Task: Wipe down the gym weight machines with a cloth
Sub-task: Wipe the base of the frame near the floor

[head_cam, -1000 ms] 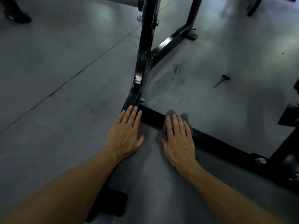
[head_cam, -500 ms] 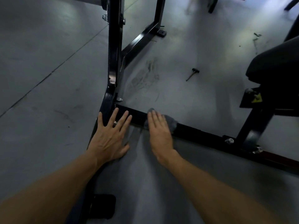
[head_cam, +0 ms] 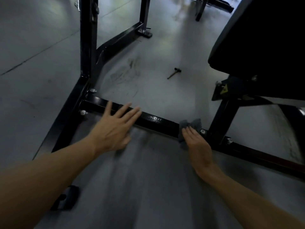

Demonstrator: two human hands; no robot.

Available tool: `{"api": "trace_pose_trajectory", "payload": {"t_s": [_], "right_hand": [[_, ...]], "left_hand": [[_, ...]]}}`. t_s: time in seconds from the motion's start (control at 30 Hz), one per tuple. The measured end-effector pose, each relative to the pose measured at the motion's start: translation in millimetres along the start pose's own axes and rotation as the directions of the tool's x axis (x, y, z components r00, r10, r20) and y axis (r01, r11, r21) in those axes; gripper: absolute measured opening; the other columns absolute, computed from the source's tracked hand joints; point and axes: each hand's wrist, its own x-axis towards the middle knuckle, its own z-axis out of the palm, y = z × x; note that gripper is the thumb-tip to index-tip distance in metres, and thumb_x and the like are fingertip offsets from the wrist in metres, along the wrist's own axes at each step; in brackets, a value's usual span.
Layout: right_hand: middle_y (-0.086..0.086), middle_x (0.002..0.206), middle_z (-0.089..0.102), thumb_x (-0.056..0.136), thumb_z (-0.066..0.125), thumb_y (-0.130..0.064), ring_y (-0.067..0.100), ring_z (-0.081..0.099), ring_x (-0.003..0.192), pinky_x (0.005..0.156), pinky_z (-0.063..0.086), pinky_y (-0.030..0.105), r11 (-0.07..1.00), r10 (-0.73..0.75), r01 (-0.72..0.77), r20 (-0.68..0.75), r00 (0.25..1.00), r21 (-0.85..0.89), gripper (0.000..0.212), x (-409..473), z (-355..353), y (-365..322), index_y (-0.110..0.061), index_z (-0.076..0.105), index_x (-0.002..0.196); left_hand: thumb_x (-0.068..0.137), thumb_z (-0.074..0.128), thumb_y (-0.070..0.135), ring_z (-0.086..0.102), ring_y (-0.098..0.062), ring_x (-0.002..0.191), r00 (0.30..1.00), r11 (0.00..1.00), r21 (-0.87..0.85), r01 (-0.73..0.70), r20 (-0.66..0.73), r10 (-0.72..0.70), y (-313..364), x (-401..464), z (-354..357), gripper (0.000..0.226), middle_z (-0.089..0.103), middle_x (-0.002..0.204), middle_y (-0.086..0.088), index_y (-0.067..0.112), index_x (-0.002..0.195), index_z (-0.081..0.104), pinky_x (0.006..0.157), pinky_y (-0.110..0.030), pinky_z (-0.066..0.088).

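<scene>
A black steel weight machine frame stands on the grey floor; its low crossbar (head_cam: 155,120) runs from the left upright (head_cam: 86,47) toward the lower right. A grey cloth (head_cam: 190,125) lies over that crossbar, and my right hand (head_cam: 197,146) presses it flat with straight fingers, close to a bolt and the bench support post (head_cam: 221,119). My left hand (head_cam: 115,128) is spread open, its fingertips over the crossbar further left, blurred by motion.
A black padded bench (head_cam: 264,47) overhangs at the right. A small dark pin or tool (head_cam: 174,73) lies on the floor beyond the crossbar. A black rubber foot (head_cam: 66,198) sits near my left forearm. More frame legs stand at the far back.
My right hand has slid the cloth rightward along the crossbar to the bench post. My left hand has moved right off the corner, onto the crossbar. The view has shifted right.
</scene>
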Motion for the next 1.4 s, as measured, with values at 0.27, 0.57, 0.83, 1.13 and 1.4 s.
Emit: {"api": "trace_pose_trajectory", "payload": {"t_s": [0.27, 0.57, 0.83, 1.13, 1.4], "right_hand": [[0.018, 0.122, 0.071, 0.084, 0.044, -0.004, 0.029, 0.069, 0.113, 0.091, 0.058, 0.038, 0.987, -0.161, 0.160, 0.047, 0.986, 0.024, 0.046, 22.2, 12.4, -31.8, 0.002, 0.070, 0.121], [0.009, 0.106, 0.072, 0.098, 0.042, -0.009, 0.029, 0.067, 0.103, 0.093, 0.055, 0.036, 0.773, -0.608, 0.624, 0.147, 0.780, -0.115, 0.031, -5.6, -6.3, 65.2, -0.006, 0.073, 0.100], [0.009, 0.089, 0.070, 0.073, 0.082, 0.005, 0.031, 0.063, 0.085, 0.075, 0.057, 0.029, 0.994, -0.108, 0.107, 0.112, 0.988, 0.019, 0.029, -110.4, -43.3, 176.6, -0.005, 0.077, 0.099], [0.007, 0.114, 0.051, 0.091, 0.072, -0.011, 0.014, 0.049, 0.100, 0.079, 0.030, 0.003, 0.718, 0.481, -0.356, -0.057, 0.875, 0.599, 0.018, -15.5, -60.1, 81.9, -0.004, 0.065, 0.106], [0.014, 0.112, 0.059, 0.091, 0.065, -0.006, 0.031, 0.056, 0.103, 0.080, 0.043, 0.031, 0.781, 0.539, -0.514, 0.033, 0.842, 0.354, 0.024, -26.7, -37.2, 107.7, -0.004, 0.060, 0.114]], "left_hand": [[0.087, 0.061, 0.053, -0.018, -0.028, 0.155, 0.948, 0.996, -0.055, 0.068, 0.314, -0.047, 88.3, 46.0, -2.8, 0.111, -0.021, 0.168, 0.000, 0.021, 0.160, -0.018, 0.120, -0.068, 0.002], [0.094, 0.052, 0.049, -0.008, -0.040, 0.155, 0.934, 0.994, -0.033, 0.100, 0.349, -0.082, 105.7, 57.3, -16.4, 0.098, -0.010, 0.169, -0.012, 0.010, 0.161, -0.008, 0.126, -0.054, 0.006], [0.094, 0.051, 0.040, 0.012, -0.044, 0.153, 0.943, 0.972, -0.075, 0.223, 0.271, -0.195, 148.8, 86.4, -24.0, 0.082, 0.018, 0.162, -0.031, -0.009, 0.153, 0.022, 0.126, -0.049, 0.013], [0.103, 0.053, 0.020, 0.060, -0.022, 0.096, 0.935, 0.395, -0.893, 0.217, 0.074, -0.347, 247.6, 147.2, -62.4, 0.018, 0.058, 0.118, -0.011, 0.009, 0.117, 0.056, 0.084, -0.034, 0.051], [0.096, 0.063, 0.016, 0.044, -0.027, 0.115, 0.919, 0.686, -0.693, 0.221, -0.088, -0.385, 281.7, 159.0, -49.5, 0.034, 0.040, 0.130, -0.014, 0.007, 0.127, 0.052, 0.091, -0.036, 0.052]]}}
